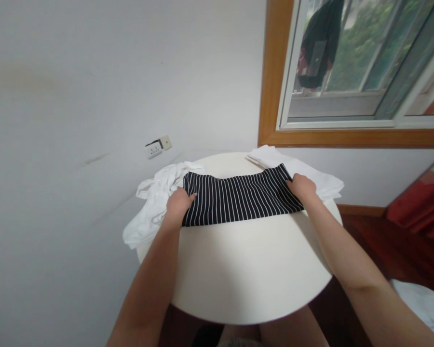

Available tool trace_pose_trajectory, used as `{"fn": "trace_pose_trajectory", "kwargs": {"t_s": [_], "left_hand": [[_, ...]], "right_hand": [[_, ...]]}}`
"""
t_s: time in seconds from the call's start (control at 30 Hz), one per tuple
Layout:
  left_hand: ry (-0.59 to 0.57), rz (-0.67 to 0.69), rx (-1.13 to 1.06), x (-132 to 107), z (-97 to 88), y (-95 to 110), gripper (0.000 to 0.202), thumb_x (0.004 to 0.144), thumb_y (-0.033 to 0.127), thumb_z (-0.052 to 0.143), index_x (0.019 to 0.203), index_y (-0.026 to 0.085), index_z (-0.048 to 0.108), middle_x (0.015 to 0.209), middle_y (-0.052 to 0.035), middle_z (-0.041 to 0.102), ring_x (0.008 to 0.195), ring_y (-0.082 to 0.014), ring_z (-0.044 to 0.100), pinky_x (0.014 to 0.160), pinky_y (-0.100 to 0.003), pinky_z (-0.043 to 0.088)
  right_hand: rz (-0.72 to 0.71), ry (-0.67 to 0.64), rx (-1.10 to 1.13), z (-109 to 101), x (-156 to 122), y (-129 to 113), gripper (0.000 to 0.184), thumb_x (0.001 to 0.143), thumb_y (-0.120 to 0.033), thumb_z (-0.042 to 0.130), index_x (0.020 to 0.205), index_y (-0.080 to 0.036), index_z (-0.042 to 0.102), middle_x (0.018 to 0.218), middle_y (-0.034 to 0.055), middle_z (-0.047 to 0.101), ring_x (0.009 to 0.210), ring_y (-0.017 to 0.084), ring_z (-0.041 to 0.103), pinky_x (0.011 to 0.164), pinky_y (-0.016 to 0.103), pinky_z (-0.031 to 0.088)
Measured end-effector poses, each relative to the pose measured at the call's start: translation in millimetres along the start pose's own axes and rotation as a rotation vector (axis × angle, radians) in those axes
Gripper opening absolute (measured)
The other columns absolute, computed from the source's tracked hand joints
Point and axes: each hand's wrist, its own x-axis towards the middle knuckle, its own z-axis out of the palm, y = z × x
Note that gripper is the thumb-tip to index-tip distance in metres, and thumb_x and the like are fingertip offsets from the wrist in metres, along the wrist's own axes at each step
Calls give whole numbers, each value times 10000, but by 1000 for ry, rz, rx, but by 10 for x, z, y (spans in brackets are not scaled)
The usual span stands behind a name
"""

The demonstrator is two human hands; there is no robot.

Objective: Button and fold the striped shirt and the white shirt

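left hand [179,202] and right hand [302,188], well apart, pin opposite ends of the black white-striped folded cloth [238,198] flat; grip unclear.

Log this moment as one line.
left hand: on left end of folded black white-striped cloth | right hand: on its right end | cloth: flat on round white table
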Motion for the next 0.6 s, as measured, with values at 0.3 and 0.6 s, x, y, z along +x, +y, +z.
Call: {"fn": "trace_pose_trajectory", "kwargs": {"t_s": [0.3,0.6], "left_hand": [[0,-29,-6,17,104,-27,546,876,468,496,1152,4,583,1141,-313,627,1083,-393,611,879,-444,475],[70,93,225,-95,200,108,402,863,344,531,1139,67,625,1196,-251,591,1102,-367,570,846,-420,489]], "right_hand": [[22,-10,33,223,23,-118,636,921,-598,400,1180,-35,545,1053,250,662,1025,344,645,838,431,487],[-232,35,-26,350,0,-186,475,888,-533,528,1025,-102,674,1143,220,602,1088,329,568,851,395,467]]}}
